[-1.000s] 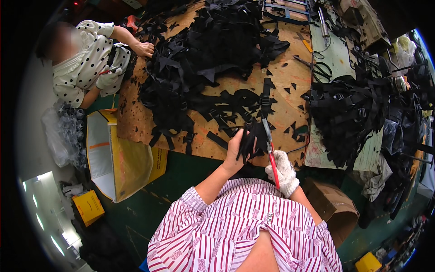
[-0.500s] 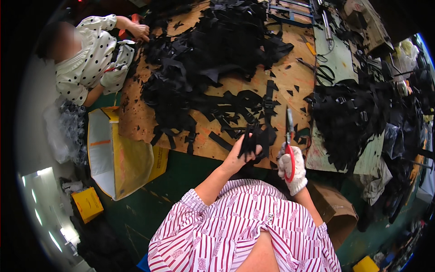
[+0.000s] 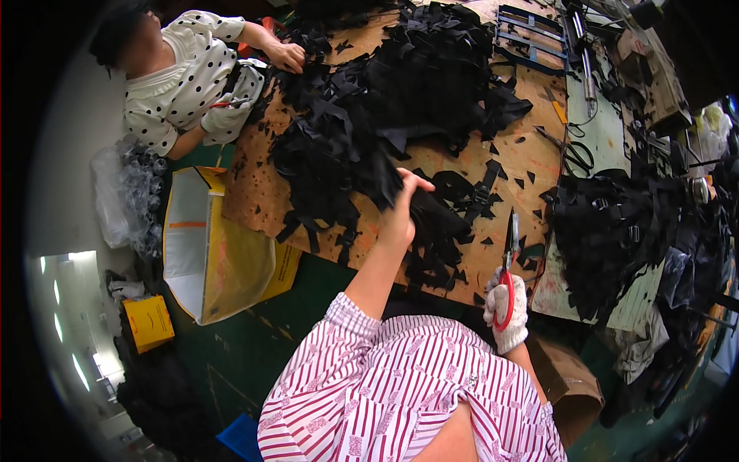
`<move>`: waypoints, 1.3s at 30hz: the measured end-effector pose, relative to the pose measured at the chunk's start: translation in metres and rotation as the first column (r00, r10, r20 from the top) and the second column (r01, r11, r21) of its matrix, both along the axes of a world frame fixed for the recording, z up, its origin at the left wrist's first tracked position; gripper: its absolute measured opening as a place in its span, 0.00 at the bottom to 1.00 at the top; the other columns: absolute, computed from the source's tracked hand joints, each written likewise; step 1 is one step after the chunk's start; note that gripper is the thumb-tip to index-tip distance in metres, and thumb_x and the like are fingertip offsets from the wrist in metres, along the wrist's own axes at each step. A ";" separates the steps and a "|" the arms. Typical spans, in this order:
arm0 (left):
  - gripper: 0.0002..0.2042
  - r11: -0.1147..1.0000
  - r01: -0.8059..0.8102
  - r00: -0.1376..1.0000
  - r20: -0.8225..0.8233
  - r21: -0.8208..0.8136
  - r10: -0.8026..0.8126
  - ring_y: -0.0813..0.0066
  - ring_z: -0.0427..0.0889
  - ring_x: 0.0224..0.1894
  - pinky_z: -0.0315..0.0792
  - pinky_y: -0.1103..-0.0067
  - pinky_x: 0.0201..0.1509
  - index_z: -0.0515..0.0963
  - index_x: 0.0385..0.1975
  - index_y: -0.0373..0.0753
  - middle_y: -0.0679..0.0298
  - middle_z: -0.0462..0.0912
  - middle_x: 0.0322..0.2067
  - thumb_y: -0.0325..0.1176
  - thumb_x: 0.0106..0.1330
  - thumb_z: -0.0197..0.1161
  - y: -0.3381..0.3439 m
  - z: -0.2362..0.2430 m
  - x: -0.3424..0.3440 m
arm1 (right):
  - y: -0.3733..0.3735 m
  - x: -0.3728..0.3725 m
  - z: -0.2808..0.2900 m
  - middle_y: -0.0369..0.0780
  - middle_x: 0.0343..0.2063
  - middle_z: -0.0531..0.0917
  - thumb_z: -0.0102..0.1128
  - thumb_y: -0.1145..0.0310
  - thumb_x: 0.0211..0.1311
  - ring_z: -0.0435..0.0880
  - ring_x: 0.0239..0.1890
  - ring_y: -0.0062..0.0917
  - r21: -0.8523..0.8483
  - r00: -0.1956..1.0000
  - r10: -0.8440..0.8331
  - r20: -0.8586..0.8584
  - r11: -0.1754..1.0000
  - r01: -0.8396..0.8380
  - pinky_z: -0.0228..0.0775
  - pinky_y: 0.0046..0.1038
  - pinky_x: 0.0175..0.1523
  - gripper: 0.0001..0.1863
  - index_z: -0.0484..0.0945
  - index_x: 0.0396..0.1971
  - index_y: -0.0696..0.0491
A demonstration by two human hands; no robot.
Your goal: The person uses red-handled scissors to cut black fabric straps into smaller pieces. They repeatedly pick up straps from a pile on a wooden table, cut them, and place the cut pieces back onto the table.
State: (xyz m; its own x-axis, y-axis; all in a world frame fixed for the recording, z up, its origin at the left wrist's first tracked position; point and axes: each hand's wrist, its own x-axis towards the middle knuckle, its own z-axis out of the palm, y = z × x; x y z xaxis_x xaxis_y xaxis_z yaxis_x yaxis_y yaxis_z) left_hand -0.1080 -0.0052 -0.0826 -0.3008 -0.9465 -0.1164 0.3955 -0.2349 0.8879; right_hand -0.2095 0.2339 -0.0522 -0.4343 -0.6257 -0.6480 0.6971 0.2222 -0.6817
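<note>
My bare left hand (image 3: 400, 208) reaches over the near side of the black fabric pile (image 3: 423, 85). Its thumb points out to the right; the other fingers are largely hidden behind a motion-blurred black fabric piece (image 3: 379, 179), which the hand seems to grip. In a white knit glove, my right hand (image 3: 508, 312) is closed around red-handled scissors (image 3: 505, 296) at the table's near edge, blades pointing up and away from me. Black straps with a buckle (image 3: 481, 196) lie between the two hands, beyond them. Small black scraps are scattered around.
Across the far left, a person in a dotted top works with a hand (image 3: 286, 56) at the pile. A yellow-and-white bag (image 3: 185, 254) stands left of the table (image 3: 254, 185). More black strapped pieces (image 3: 608, 231) lie right, near black-handled scissors (image 3: 577, 158). A cardboard box (image 3: 570, 385) sits below.
My left hand has moved forward and left with the black piece, from the table edge to the pile. The right hand still holds the scissors. The whole view has shifted slightly.
</note>
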 end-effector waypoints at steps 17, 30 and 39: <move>0.03 0.979 -0.082 0.996 -0.017 0.185 0.087 0.80 0.68 0.19 0.68 0.79 0.30 0.74 0.25 0.37 0.68 0.71 0.20 0.26 0.57 0.61 -0.025 -0.019 -0.018 | -0.009 -0.008 -0.002 0.34 0.27 0.69 0.49 0.75 0.51 0.66 0.14 0.14 0.114 0.993 0.082 -0.088 0.991 -0.071 0.57 0.14 0.13 0.13 0.64 0.38 0.52; 0.19 0.621 0.708 0.661 0.625 -0.337 -0.415 0.66 0.76 0.36 0.69 0.79 0.43 0.71 0.41 0.30 0.57 0.74 0.33 0.18 0.45 0.61 0.076 0.028 0.002 | -0.057 -0.038 0.025 0.39 0.39 0.76 0.58 0.75 0.54 0.77 0.33 0.17 -0.280 0.945 -0.144 -0.295 0.958 0.058 0.71 0.17 0.26 0.24 0.61 0.50 0.55; 0.07 0.761 0.649 0.760 0.039 -0.015 -0.648 0.82 0.73 0.34 0.68 0.85 0.36 0.72 0.39 0.30 0.63 0.76 0.35 0.24 0.62 0.54 0.089 0.045 0.018 | -0.032 -0.036 -0.001 0.40 0.48 0.71 0.61 0.69 0.54 0.74 0.45 0.25 -0.348 0.972 -0.090 -0.215 0.938 0.010 0.67 0.27 0.50 0.32 0.57 0.58 0.57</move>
State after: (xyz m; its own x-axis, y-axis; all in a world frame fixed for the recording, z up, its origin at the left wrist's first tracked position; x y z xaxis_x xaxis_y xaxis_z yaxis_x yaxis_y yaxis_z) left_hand -0.0898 0.0843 -0.0375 -0.8408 -0.5291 -0.1140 0.1302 -0.4022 0.9062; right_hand -0.2455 0.2017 -0.0535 -0.5794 -0.7652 -0.2807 0.5214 -0.0833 -0.8493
